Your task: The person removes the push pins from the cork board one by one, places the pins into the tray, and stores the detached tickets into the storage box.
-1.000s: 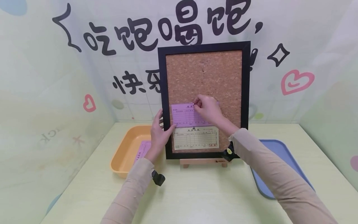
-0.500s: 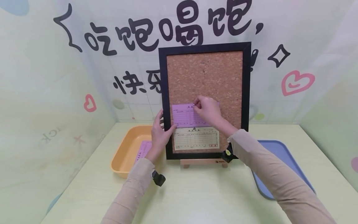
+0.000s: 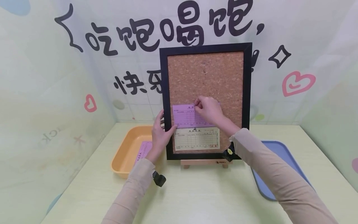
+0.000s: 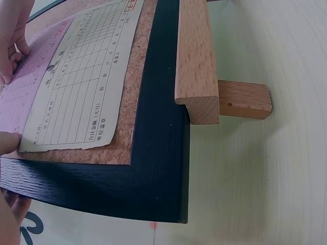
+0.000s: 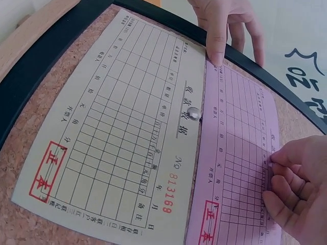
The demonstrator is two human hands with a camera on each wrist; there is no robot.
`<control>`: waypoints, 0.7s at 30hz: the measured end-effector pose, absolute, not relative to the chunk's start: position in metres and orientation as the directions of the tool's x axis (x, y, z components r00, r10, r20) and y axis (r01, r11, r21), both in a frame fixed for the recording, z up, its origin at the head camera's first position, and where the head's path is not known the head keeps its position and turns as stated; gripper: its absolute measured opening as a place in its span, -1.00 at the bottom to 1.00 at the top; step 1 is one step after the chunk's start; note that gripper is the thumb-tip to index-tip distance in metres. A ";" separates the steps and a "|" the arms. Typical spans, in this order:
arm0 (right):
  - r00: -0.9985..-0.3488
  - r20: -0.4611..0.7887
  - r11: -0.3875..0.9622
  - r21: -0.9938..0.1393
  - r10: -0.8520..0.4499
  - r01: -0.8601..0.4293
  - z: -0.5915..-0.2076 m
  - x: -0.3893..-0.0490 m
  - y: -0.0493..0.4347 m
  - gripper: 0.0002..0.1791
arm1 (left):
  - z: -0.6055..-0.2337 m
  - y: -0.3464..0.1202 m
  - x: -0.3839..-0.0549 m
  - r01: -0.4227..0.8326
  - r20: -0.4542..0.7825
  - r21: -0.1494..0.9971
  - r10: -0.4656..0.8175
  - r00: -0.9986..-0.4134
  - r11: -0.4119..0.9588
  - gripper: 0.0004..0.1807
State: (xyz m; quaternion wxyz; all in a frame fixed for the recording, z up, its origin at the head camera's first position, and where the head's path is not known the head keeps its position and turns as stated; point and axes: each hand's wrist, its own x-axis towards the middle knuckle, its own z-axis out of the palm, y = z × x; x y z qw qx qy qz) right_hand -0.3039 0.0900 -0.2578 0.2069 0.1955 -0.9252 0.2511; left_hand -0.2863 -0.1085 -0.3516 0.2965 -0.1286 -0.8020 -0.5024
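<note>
A black-framed corkboard (image 3: 205, 77) stands upright. On its lower part is a cream receipt slip (image 3: 197, 140), fixed at the top by a round metal pushpin (image 5: 193, 113). Just above lies a pink receipt slip (image 3: 183, 115). My left hand (image 3: 161, 130) grips the board's left edge, its thumb (image 5: 217, 48) on the pink slip's lower left corner and its other fingers at the frame's outer side. At the pink slip's top middle, my right hand (image 3: 209, 109) pinches a small pushpin, mostly hidden by the fingertips. The hand covers the slip's right part.
A small wooden stand (image 3: 205, 162) holds the board. To the left, an orange tray (image 3: 118, 161) contains another pink slip (image 3: 143, 151), partly behind the left arm. A blue tray (image 3: 275, 149) lies at right, partly under the right arm. A printed backdrop (image 3: 302, 46) hangs behind.
Both hands keep their places on the board and the pink slip. The whole head view has shifted very slightly; nothing else visibly differs.
</note>
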 end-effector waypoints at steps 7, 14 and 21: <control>-0.846 0.458 0.817 -0.354 -0.274 -0.456 -0.256 -0.303 0.089 -0.89 | -0.353 -0.109 -0.287 0.509 0.608 0.731 -0.093 -0.789 0.454 -0.18; -0.832 0.470 0.826 -0.312 -0.295 -0.469 -0.255 -0.304 0.086 -0.88 | -0.354 -0.110 -0.288 0.512 0.609 0.730 -0.093 -0.787 0.452 -0.18; -0.860 0.395 0.787 -0.391 -0.324 -0.476 -0.252 -0.301 0.091 -0.89 | -0.354 -0.109 -0.288 0.513 0.613 0.727 -0.096 -0.784 0.457 -0.18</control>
